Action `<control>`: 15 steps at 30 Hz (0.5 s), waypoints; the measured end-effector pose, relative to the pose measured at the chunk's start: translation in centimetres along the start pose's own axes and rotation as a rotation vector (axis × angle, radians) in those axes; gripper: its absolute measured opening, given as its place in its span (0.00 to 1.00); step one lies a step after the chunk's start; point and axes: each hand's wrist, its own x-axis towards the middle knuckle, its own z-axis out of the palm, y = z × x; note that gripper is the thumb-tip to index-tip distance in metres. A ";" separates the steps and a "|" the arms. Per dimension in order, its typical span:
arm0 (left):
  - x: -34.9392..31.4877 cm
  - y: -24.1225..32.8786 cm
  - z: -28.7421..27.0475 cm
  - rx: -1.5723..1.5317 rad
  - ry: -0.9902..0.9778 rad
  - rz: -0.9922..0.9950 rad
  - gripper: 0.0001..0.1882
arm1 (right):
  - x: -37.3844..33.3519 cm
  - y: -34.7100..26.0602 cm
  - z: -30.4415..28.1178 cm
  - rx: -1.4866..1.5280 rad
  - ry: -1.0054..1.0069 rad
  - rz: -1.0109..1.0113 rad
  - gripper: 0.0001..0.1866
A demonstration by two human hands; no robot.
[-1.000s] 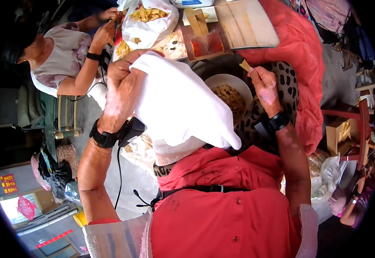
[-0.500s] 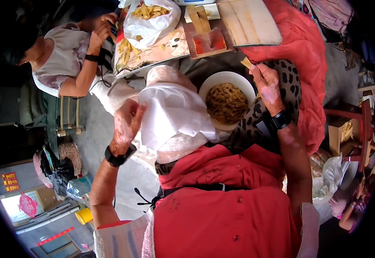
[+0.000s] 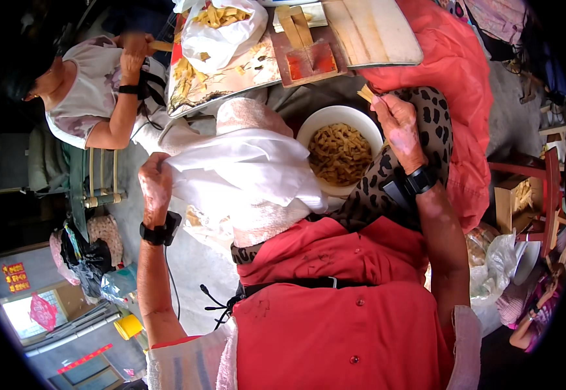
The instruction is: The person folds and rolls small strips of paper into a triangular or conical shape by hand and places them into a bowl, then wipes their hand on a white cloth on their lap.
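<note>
My left hand [image 3: 156,180] is closed on the edge of a thin white cloth [image 3: 240,162] and holds it out to the left. The rest of the cloth lies over a pale towel [image 3: 253,116] on my left thigh. In my right hand [image 3: 400,127], above my right knee, a few flat yellowish strips [image 3: 365,93] are pinched between thumb and fingers. Between my legs, left of that hand, stands a white bowl [image 3: 335,116] filled with yellow-brown short strips [image 3: 340,156].
Ahead, a low table [image 3: 231,90] carries a white plastic bag [image 3: 221,45] of strips, loose strips, a wooden block with a red patch [image 3: 314,65] and a pale board [image 3: 374,32]. Another person [image 3: 88,88] sits at the left holding a strip. A red chair [image 3: 523,168] stands right.
My left hand has moved left and closed on the cloth, pulling its edge out sideways. My right hand stays nearly still with its strips. The other person's hands have lowered slightly, with a strip showing.
</note>
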 end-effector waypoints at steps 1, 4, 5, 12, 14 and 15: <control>0.3 -1.8 0.3 0.002 0.001 -0.001 0.10 | 0.0 0.0 0.0 0.002 -0.001 0.000 0.13; 0.3 -7.9 2.4 0.463 0.139 0.665 0.10 | 0.2 -0.3 0.6 0.014 -0.002 -0.035 0.13; 0.3 -7.9 2.8 0.460 0.136 0.666 0.10 | 0.2 -0.2 0.5 0.023 -0.004 -0.023 0.13; -3.1 4.9 5.2 0.220 -0.283 0.008 0.19 | 0.0 -0.4 0.1 -0.023 -0.005 0.047 0.13; -3.9 1.5 6.9 0.141 -0.233 0.240 0.23 | 0.1 -0.8 0.3 0.006 -0.005 0.038 0.13; -4.1 1.0 7.5 0.115 -0.221 0.323 0.24 | 0.1 -0.8 0.4 0.030 0.001 0.033 0.13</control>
